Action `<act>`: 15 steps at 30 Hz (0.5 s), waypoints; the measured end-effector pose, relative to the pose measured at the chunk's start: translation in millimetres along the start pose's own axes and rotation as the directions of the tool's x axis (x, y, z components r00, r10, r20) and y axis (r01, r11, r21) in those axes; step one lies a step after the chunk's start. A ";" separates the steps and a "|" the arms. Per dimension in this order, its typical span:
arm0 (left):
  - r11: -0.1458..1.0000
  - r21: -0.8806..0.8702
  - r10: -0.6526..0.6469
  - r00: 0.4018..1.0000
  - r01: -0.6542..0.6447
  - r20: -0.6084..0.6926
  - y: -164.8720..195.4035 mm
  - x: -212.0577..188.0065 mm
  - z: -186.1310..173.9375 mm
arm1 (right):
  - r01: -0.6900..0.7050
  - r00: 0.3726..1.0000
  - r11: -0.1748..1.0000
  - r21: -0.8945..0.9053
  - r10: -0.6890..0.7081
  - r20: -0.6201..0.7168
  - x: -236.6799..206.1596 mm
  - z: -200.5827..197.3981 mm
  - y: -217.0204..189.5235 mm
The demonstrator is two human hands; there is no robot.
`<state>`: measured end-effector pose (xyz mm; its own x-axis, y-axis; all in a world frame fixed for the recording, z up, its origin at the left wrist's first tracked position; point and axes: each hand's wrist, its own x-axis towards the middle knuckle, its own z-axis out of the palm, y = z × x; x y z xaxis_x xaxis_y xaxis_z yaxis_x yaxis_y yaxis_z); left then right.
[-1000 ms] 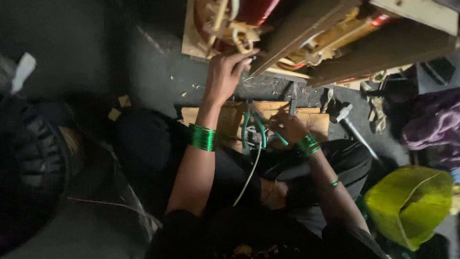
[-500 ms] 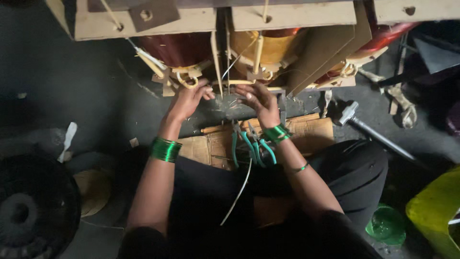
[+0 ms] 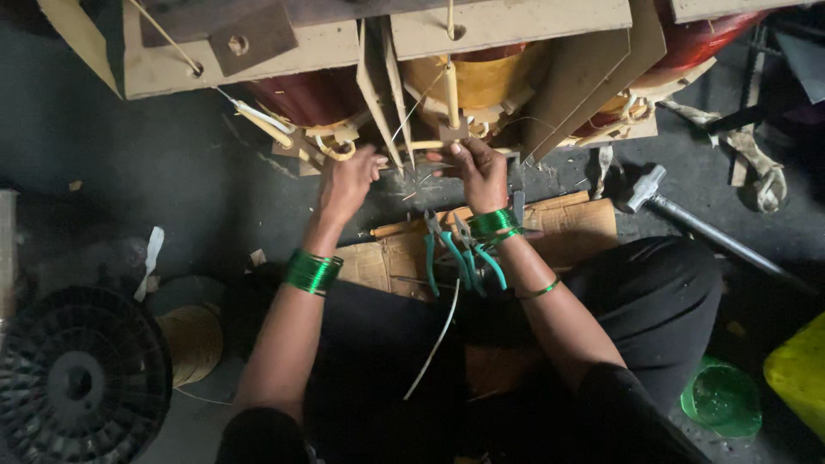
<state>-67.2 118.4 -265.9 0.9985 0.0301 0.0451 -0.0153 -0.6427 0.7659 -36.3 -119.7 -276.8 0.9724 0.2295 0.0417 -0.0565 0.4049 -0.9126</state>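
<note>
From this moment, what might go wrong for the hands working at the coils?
1. Both hands, left hand and right hand, sit between stiff board sheets; an edge may scrape a finger.
2. The green bangles could snag on the protruding leads.
3. The pliers lie just under the right wrist on the cardboard; a lowered arm may hit their tips or knock them away.

Both hands at coil leads
</note>
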 end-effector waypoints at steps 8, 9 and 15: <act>0.858 0.492 0.333 0.889 -0.147 -0.315 14.5 -8.0 23.3 | 0.014 1.000 1.000 0.002 -0.014 -0.008 -1.8 -0.5 6.2; 0.874 0.467 0.316 0.891 -0.138 -0.327 13.2 -7.7 27.7 | 0.016 1.000 1.000 -0.007 -0.016 -0.005 -1.7 -1.1 6.9; 0.919 0.379 0.286 0.852 -0.113 -0.439 10.4 -5.3 48.6 | 0.004 1.000 1.000 -0.009 -0.004 -0.015 -2.0 -2.9 9.7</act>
<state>-70.1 74.3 -289.4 0.8234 0.1777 0.5390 -0.1075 -0.8836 0.4557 -38.2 -118.8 -287.0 0.9759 0.2147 0.0390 -0.0510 0.3979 -0.9160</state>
